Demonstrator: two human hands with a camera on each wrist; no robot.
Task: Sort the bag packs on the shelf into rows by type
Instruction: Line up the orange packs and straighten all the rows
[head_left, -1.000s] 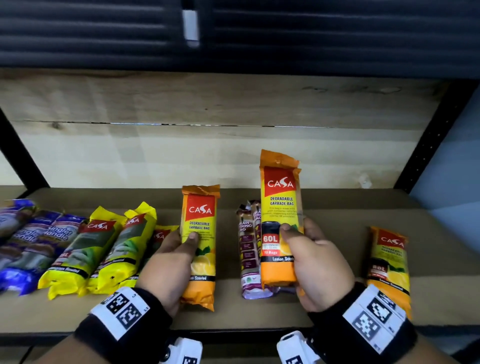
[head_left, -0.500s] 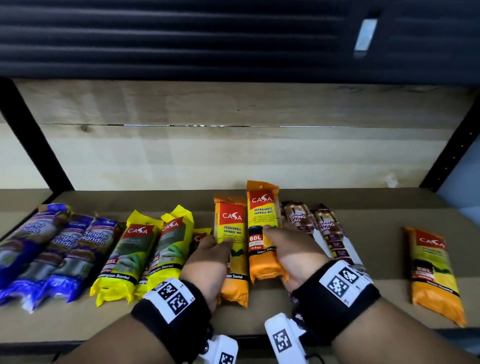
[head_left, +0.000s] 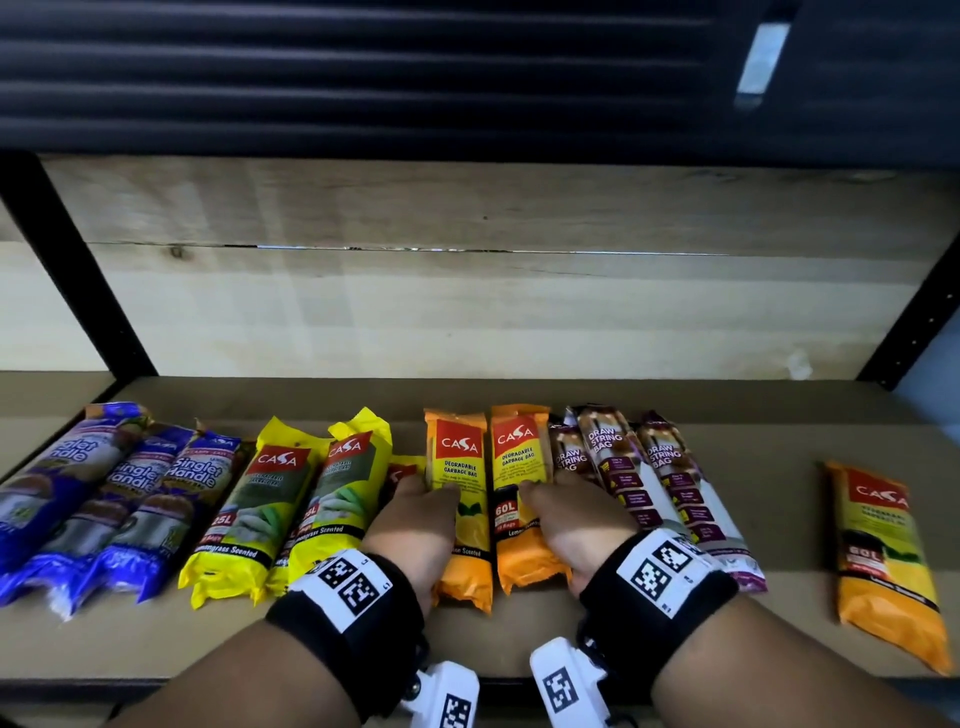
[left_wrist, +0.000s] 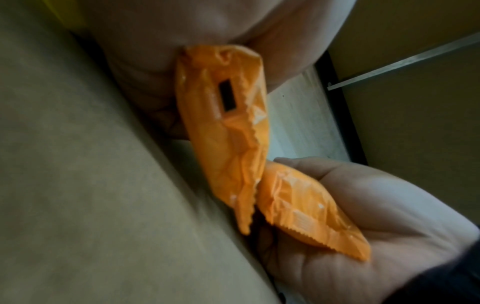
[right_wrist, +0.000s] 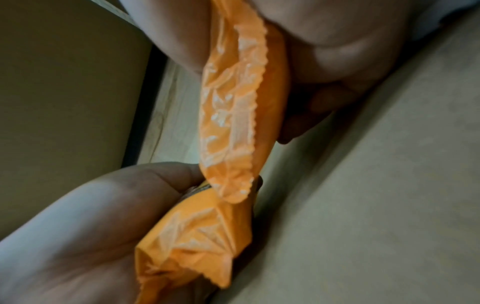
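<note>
Two orange Casa garbage-bag packs lie side by side at the middle of the shelf (head_left: 519, 649). My left hand (head_left: 418, 517) grips the left orange pack (head_left: 460, 467), thumb on its face. My right hand (head_left: 563, 522) grips the right orange pack (head_left: 519, 452), marked 60L, the same way. In the left wrist view the left pack's tail (left_wrist: 223, 127) hangs from my palm, and my right hand (left_wrist: 363, 226) holds the other tail (left_wrist: 306, 214). The right wrist view shows the right pack's tail (right_wrist: 233, 102) and the left pack's tail (right_wrist: 194, 236).
Several blue Singlet Handle packs (head_left: 130, 493) lie at the far left, then yellow Casa packs (head_left: 270, 514). Three purple Draw String packs (head_left: 670, 488) lie just right of my right hand. A lone orange pack (head_left: 883, 561) sits far right. Black posts (head_left: 78, 270) frame the shelf.
My right hand has carried its raised orange pack left and down to lie against the pack under my left hand. The view has swung left.
</note>
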